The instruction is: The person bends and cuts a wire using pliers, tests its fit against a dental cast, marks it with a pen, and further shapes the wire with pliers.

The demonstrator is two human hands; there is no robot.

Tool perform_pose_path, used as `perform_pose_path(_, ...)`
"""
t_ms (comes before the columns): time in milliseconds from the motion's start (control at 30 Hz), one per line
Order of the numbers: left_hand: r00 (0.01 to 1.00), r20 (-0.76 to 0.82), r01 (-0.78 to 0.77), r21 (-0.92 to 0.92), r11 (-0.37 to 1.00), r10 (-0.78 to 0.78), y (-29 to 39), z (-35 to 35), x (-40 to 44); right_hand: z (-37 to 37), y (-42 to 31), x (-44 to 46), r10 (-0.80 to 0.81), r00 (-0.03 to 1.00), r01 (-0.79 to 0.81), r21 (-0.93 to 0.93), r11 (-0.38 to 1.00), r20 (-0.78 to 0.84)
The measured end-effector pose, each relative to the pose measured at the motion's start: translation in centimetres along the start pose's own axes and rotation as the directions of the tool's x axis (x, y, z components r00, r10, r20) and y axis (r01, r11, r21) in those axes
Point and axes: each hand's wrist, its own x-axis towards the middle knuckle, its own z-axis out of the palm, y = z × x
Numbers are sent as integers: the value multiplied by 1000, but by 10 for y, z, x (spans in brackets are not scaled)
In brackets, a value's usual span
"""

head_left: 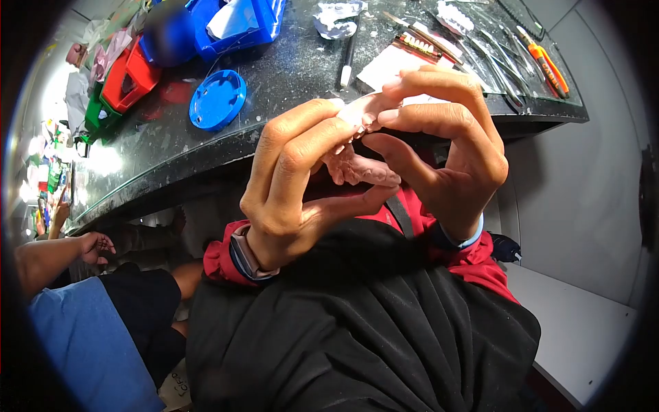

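Observation:
A small pink moulded piece [353, 167] with an uneven, ridged surface is held up in front of the dark bench. My left hand [295, 165] has its fingers on the upper part and its thumb under the lower part of the piece. From the right, my right hand [453, 137] pinches the upper end with its fingertips, its thumb bent just below. A paler, whitish-pink part [366, 110] shows between the fingertips of both hands. The fingers hide some of the piece.
On the dark bench [288, 75] are a round blue lid [217, 100], blue bins [237, 27], a red bin [130, 75], a black marker [349, 58], metal tools [494, 65] and an orange cutter [542, 60]. Another person's hand [97, 248] is at the left.

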Motion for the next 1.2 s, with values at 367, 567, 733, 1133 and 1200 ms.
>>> perform_pose_path(367, 995, 97, 18, -91, 996, -9, -1, -6, 1, 2, 12, -1, -122, 989, 119, 42, 992, 87)
perform_pose_path(567, 997, 82, 25, -148, 989, -13, -3, -5, -3, -4, 9, 8, -212, 966, 216, -15, 976, 149)
perform_pose_path(733, 997, 65, -28, -153, 988, 38, -2, -4, -2, -8, 7, 11, -242, 955, 244, 11, 970, 170)
perform_pose_path(1133, 999, -26, -51, -241, 969, 46, -1, 3, -1, -13, 6, 13, -250, 948, 236, 93, 967, 195)
perform_pose_path(1200, 997, 32, -66, -200, 978, 74, -1, -2, -2, -13, 7, 13, -249, 948, 231, 110, 967, 200)
